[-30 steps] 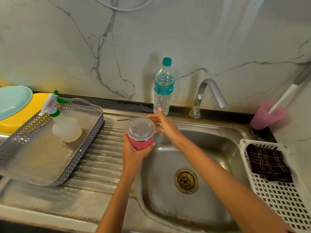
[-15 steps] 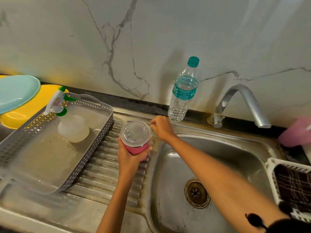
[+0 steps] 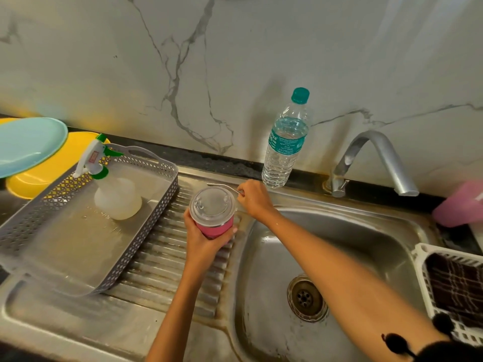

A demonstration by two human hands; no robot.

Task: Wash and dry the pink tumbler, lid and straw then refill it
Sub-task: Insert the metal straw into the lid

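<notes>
My left hand (image 3: pixel 202 241) grips the pink tumbler (image 3: pixel 216 229) upright above the ribbed drainboard (image 3: pixel 167 267). A clear plastic lid (image 3: pixel 212 206) sits on top of the tumbler. Just behind it, my right hand (image 3: pixel 254 199) pinches one end of a thin metal straw (image 3: pixel 222 186), which lies along the back of the drainboard. A water bottle (image 3: pixel 286 139) with a teal cap stands on the ledge behind my right hand.
A grey perforated tray (image 3: pixel 136 246) holds a spray bottle (image 3: pixel 115 189) at the left. Teal and yellow plates (image 3: pixel 28 145) lean behind it. The sink basin (image 3: pixel 339 244), drain (image 3: pixel 305 297) and tap (image 3: pixel 371 158) lie right. A white basket (image 3: pixel 423 270) with a dark cloth and a pink cup (image 3: pixel 460 205) sit far right.
My right hand went from open beside the lid to the straw behind the tumbler and closed on its end. The view shifted left and closer. The tumbler stayed in my left hand.
</notes>
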